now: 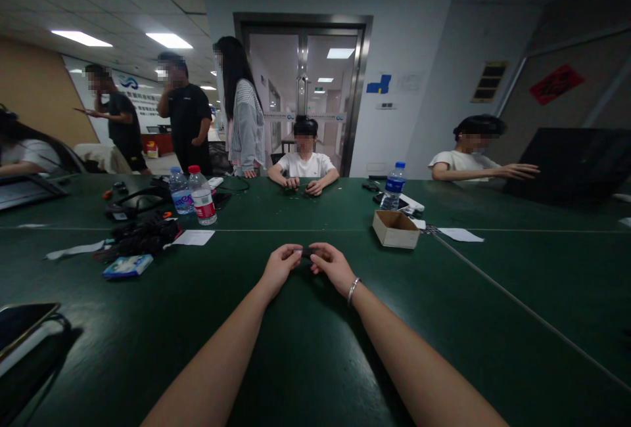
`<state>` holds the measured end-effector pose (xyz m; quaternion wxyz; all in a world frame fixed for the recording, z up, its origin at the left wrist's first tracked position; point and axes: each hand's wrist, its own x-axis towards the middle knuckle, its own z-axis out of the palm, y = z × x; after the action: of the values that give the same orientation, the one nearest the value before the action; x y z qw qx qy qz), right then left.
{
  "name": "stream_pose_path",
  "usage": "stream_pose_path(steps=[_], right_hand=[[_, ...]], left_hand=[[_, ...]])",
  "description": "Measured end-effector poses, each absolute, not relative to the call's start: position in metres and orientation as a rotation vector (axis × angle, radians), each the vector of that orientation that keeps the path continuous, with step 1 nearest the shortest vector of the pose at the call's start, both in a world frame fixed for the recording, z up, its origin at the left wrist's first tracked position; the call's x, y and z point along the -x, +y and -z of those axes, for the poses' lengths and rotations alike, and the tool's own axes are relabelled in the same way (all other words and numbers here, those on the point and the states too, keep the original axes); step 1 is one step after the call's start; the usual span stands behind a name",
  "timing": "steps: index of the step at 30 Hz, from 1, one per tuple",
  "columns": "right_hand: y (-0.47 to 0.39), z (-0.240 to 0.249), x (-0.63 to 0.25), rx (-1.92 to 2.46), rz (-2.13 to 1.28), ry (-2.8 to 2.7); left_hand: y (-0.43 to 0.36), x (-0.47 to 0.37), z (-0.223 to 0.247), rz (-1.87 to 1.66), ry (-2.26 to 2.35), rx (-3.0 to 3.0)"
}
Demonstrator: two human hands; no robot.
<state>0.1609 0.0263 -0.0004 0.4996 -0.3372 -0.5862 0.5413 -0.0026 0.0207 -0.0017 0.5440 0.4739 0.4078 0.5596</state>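
Observation:
My left hand (282,268) and my right hand (334,267) meet over the green table (305,328) straight ahead. Between their fingertips is a small dark piece (307,252), roughly bar-shaped; its kind is too small to make out. The left thumb and fingers pinch its left end, while those of the right close on its other end. A silver bracelet (353,290) circles my right wrist. Nearest to the right hand stands an open cardboard box (396,236), apart from it.
Left lie tangled black gear (142,235), a blue-white packet (128,267) and papers (194,237). A red-capped bottle (202,198) stands beside another bottle (181,192). A blue-capped bottle (394,187) is behind the box. A phone (24,322) lies near left. A person (306,163) sits opposite; others are around.

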Motion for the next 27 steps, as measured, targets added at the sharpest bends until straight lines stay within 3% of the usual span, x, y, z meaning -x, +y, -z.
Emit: stream_pose_path(steps=[27], right_hand=[[0.021, -0.004, -0.157, 0.834, -1.206, -1.501]], left_hand=[[0.012, -0.002, -0.014, -1.295, 1.121, -1.004]])
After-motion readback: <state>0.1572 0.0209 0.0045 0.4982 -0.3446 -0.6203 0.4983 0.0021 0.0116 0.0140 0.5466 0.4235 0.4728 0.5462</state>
